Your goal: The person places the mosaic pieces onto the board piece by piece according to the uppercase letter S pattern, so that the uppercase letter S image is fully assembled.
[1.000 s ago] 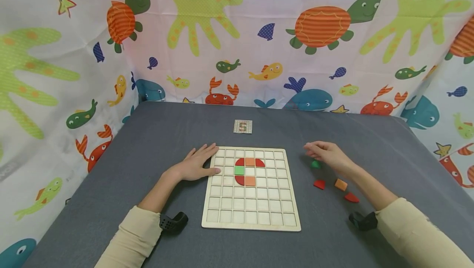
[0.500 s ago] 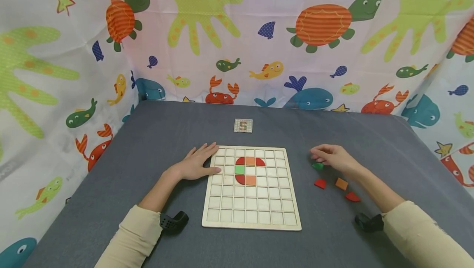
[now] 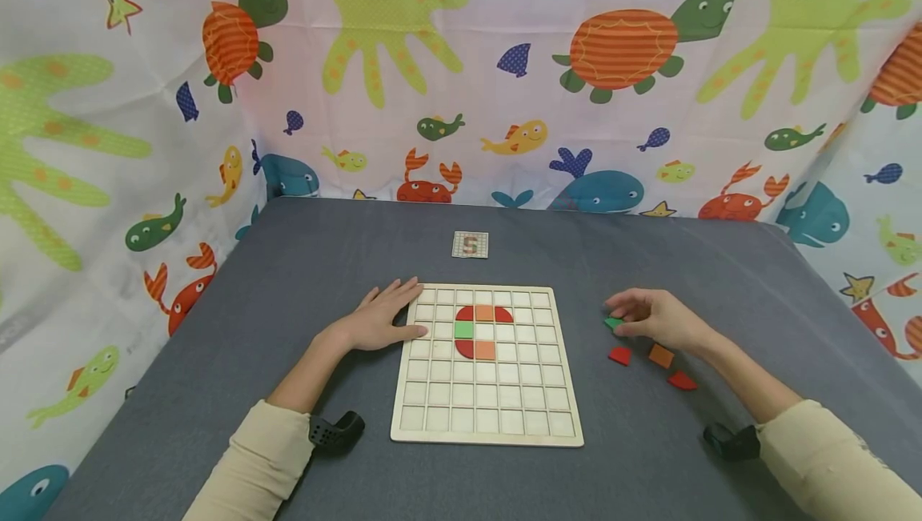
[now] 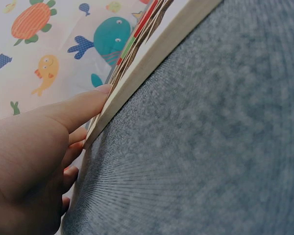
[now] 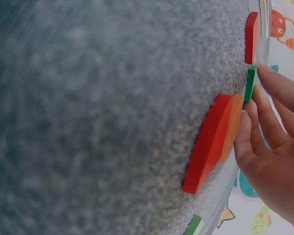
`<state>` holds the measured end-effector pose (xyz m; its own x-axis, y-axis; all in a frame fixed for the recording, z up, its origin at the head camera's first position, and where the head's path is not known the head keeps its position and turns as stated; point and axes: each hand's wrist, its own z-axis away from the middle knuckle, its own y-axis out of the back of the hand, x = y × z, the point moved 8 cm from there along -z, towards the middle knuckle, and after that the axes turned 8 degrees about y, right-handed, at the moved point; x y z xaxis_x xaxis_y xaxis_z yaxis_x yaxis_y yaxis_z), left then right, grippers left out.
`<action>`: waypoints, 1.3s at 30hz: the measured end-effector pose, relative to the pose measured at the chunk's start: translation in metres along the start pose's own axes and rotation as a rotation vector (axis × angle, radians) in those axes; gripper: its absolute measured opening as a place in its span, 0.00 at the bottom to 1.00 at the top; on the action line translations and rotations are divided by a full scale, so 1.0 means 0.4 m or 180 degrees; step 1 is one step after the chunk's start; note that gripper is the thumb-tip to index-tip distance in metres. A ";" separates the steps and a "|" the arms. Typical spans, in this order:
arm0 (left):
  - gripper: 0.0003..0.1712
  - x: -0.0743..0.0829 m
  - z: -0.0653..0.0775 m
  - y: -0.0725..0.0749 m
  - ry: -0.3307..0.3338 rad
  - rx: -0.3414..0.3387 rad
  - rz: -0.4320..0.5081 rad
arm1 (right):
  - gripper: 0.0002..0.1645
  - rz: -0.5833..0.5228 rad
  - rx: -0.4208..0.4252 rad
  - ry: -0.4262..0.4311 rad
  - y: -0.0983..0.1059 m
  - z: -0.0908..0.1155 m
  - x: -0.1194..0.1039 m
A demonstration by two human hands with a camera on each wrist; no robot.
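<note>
A square wooden grid board [image 3: 488, 399] lies mid-table with red, orange and green tiles set in its upper middle cells. My left hand [image 3: 380, 321] rests along the board's left edge, fingers extended and thumb on the rim; in the left wrist view the thumb [image 4: 88, 106] overlaps the board's edge [image 4: 137, 81]. To the right of the board, my right hand [image 3: 663, 319] pinches a small green tile [image 3: 612, 323] between thumb and fingers. The right wrist view shows this green tile [image 5: 250, 83] at the fingertips, close to the table surface.
Near the right hand lie a red tile [image 3: 619, 355], an orange square tile [image 3: 660, 356] and another red tile [image 3: 681, 381]. Behind the board is a small card [image 3: 471, 245] with an S-shaped pattern on a grid. A cloth with sea animals [image 3: 536, 65] walls the table.
The right hand has moved slightly right and towards the body, and its fingers have come onto the green tile. The left hand and the board stay in place.
</note>
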<state>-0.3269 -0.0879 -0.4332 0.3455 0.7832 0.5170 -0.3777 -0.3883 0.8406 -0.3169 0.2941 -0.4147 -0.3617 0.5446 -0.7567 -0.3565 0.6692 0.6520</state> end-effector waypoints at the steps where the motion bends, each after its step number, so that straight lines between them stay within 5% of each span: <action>1: 0.45 -0.001 0.000 0.000 0.0002 0.0004 -0.0004 | 0.22 0.0033 -0.0002 0.0030 -0.001 -0.001 -0.003; 23: 0.47 -0.003 -0.005 -0.002 -0.0060 0.0058 0.0012 | 0.15 0.0238 -0.0132 -0.0314 0.007 -0.004 0.002; 39: 0.46 -0.007 -0.007 -0.005 0.0033 0.0010 -0.0019 | 0.20 -0.0093 0.0039 -0.0422 0.005 0.002 -0.020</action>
<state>-0.3294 -0.0880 -0.4367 0.3388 0.7905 0.5103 -0.3728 -0.3852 0.8442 -0.3141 0.2916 -0.4075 -0.2340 0.5861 -0.7757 -0.3543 0.6916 0.6294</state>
